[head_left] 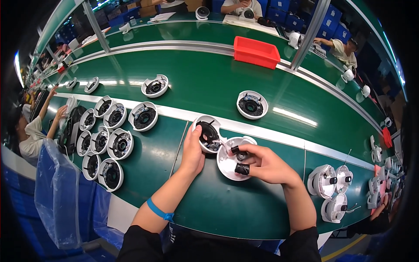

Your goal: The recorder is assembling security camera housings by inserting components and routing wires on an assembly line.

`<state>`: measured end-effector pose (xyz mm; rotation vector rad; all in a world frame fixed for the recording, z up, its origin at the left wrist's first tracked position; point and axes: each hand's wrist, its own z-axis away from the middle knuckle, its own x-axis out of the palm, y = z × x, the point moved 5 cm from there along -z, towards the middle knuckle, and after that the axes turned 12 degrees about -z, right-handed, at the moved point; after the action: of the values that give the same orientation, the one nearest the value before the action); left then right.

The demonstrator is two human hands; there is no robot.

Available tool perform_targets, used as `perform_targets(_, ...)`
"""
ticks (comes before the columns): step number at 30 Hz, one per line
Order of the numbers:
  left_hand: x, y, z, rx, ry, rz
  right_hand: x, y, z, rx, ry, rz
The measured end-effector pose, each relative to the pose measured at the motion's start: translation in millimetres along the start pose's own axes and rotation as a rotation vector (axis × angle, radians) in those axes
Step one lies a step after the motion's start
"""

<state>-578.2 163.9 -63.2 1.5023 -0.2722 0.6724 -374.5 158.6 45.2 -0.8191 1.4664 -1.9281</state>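
My left hand (192, 150) grips a white round housing (208, 134) with a black ring-shaped part inside, its open side facing up. Against it, on the right, sits a second white round shell (228, 163) with a bare white inside. My right hand (266, 165) has black coverings on the thumb and a finger and is closed over this shell. A short white cable (221, 142) shows between the two pieces, close to my right fingertips; whether they touch it is hard to make out. A blue band (160, 210) circles my left wrist.
Several similar housings (120, 144) stand grouped on the green bench at the left. One housing (252, 105) sits on the green belt ahead. White shells with black parts (336, 207) cluster at the right. A red bin (256, 52) stands farther back. Other people work around the line.
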Motion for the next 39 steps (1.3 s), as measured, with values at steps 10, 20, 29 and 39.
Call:
perform_targets(10, -29.6, 43.6, 8.9, 0.291, 0.133, -0.806, 0.3, -68.9, -129.8, -0.247, 0.302, 0.054)
perform_targets(20, -0.6, 92.9, 6.8, 0.106, -0.359, -1.196, -18.7, -97.5, -76.1, -0.447, 0.669, 0.478)
perform_targets(29, -55.8, 167.0, -40.1, 0.045, 0.002, -0.041, -50.8, -43.5, 44.5, -0.313, 0.709, 0.733)
perform_targets(39, 11.4, 98.5, 62.8, 0.04, -0.051, -0.129, -41.7, -26.5, 139.3, -0.35, 0.499, 0.634)
